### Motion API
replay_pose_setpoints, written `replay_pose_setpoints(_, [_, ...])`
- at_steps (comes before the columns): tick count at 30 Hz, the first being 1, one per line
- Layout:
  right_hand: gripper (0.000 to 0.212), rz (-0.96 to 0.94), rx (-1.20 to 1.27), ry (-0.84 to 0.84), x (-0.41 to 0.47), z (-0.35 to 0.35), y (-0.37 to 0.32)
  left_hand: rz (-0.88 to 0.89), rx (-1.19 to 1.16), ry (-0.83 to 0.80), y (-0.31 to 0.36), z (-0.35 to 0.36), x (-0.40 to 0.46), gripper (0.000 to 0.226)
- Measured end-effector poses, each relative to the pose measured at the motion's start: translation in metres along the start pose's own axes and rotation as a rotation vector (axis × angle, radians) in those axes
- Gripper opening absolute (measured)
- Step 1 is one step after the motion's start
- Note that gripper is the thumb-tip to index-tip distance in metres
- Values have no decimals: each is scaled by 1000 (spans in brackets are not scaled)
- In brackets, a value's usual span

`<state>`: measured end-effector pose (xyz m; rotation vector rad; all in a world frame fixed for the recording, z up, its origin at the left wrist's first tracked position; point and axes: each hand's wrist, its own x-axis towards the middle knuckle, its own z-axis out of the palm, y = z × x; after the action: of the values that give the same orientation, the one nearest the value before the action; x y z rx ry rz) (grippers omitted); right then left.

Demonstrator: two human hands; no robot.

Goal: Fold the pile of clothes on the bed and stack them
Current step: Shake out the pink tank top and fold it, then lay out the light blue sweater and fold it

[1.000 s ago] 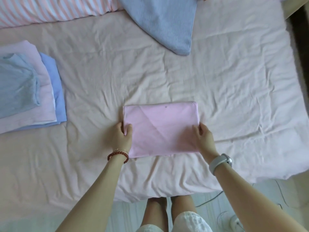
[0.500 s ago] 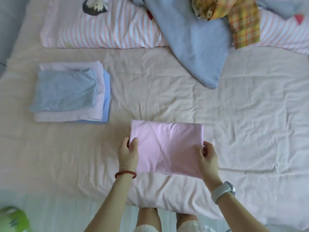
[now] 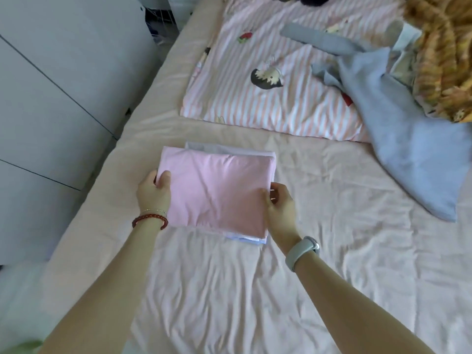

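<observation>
We take the folded pink garment (image 3: 217,192) as our landmark; it lies over the stack of folded clothes (image 3: 245,238) on the bed sheet (image 3: 332,251), with only thin pale and blue edges of the stack showing beyond its far and near sides. Far to its left stands a grey cabinet (image 3: 51,98) beside the bed. At the garment's left edge our left hand (image 3: 154,194), with a red bead bracelet (image 3: 149,221) at the wrist, pinches the fabric, thumb on top and fingers curled beneath. At its right edge our right hand (image 3: 279,208) grasps the near right corner the same way, thumb on the cloth; a grey watch (image 3: 304,251) sits on that wrist. Beyond the garment, to the right, lies a pink striped pillow (image 3: 268,93) printed with cartoon figures; we can read no writing on it. Further right an unfolded blue garment (image 3: 408,149) spreads over the sheet, and an orange patterned cloth (image 3: 444,60) lies in the far right corner.
</observation>
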<state>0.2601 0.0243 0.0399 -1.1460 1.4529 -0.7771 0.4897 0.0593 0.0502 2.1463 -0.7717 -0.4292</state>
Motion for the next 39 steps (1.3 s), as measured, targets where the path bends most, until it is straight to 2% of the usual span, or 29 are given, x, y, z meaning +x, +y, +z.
replay_pose_setpoints(3, [22, 81, -85, 55, 28, 30, 14, -26, 96, -121, -29, 18, 38, 20])
replay_pose_setpoints(4, [26, 115, -159, 91, 33, 37, 21, -29, 156, -188, -38, 26, 43, 23])
replay_pose_setpoints(5, [30, 100, -309, 154, 36, 41, 28, -24, 261, -255, -46, 33, 45, 40])
replay_pose_setpoints(6, [34, 14, -509, 233, 36, 44, 35, -2, 392, -283, -53, 39, 43, 52])
replay_pose_setpoints(8, [42, -316, -802, 333, 32, 49, 46, 147, 577, -243, -59, 46, 36, 55])
replay_pose_setpoints(10, [48, -629, -930, 263, 32, 58, 45, 302, 633, -250, -60, 49, 33, 55])
replay_pose_setpoints(12, [51, -740, -1048, 158, 43, 71, 41, 354, 626, -286, -57, 54, 39, 66])
replay_pose_setpoints(17, [63, -457, -1255, -177, 76, 75, 46, 295, 636, -437, -62, 74, 41, 61])
replay_pose_setpoints(20, [59, -432, -1279, -256, 86, 64, 53, 258, 702, -496, -59, 79, 43, 61])
replay_pose_setpoints(23, [54, -449, -1121, -318, 82, 47, 43, 253, 785, -466, -41, 75, 41, 56])
replay_pose_setpoints(26, [66, -415, -871, -219, 57, 8, 42, 292, 723, -309, -20, 74, 12, 47])
replay_pose_setpoints(28, [65, -303, -794, -164, 34, -28, 52, 431, 630, -202, -6, 82, -24, 40])
replay_pose_setpoints(29, [64, -247, -776, -137, 23, -48, 60, 486, 588, -202, 2, 89, -46, 41])
replay_pose_setpoints(33, [69, -102, -773, 15, -3, -142, 96, 569, 444, -361, 42, 137, -133, 41])
replay_pose_setpoints(37, [55, 70, -839, 134, -5, -246, 132, 692, 448, -516, 80, 211, -196, 40])
replay_pose_setpoints(39, [58, 130, -899, 154, 4, -295, 152, 805, 457, -586, 101, 256, -220, 39])
